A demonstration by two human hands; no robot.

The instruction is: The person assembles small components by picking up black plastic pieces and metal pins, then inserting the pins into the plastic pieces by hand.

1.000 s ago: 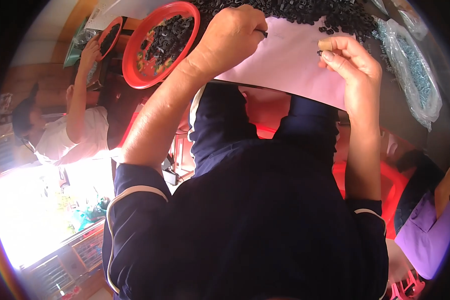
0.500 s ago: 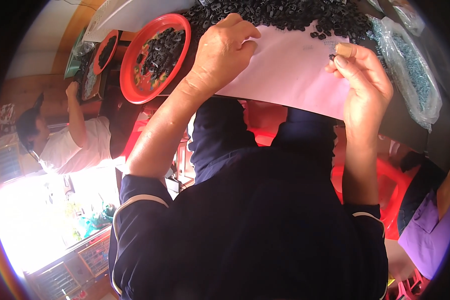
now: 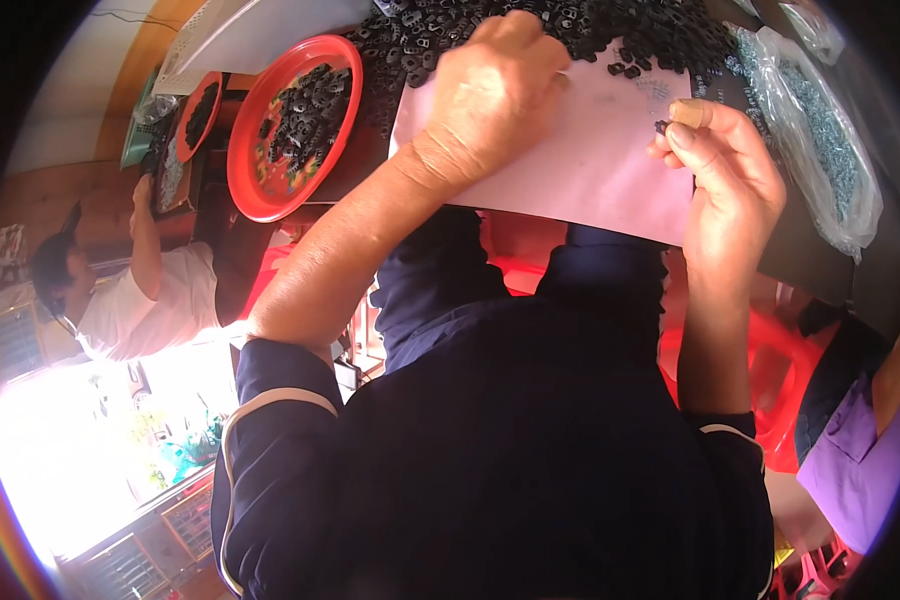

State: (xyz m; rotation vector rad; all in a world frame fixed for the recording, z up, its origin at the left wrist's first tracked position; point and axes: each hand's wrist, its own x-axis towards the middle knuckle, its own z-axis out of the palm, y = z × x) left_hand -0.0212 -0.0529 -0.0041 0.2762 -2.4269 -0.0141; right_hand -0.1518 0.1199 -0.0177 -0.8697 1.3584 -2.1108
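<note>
My right hand (image 3: 728,175) is closed in a pinch over the right side of a pink sheet (image 3: 580,170). Between thumb and forefinger it grips a small black plastic part (image 3: 661,128); tan tape wraps that forefinger's tip. My left hand (image 3: 500,90) reaches over the sheet's far left, back upward, at the near edge of a heap of black plastic parts (image 3: 660,30). Its fingers are blurred and partly hidden, so whether they hold anything does not show. A few loose black parts (image 3: 627,68) and tiny bluish-grey pieces (image 3: 655,90) lie on the sheet's far end.
On the left stands a red plate (image 3: 243,165) holding more black parts. A clear plastic bag (image 3: 850,235) of bluish-grey pieces lies on the right. Another person (image 3: 155,300) sits at the far left beside a smaller red plate (image 3: 186,148); someone in purple (image 3: 860,470) is at lower right.
My left hand has moved right across the sheet, toward the heap's near edge. My right hand stays nearly in place, still pinching the small black part.
</note>
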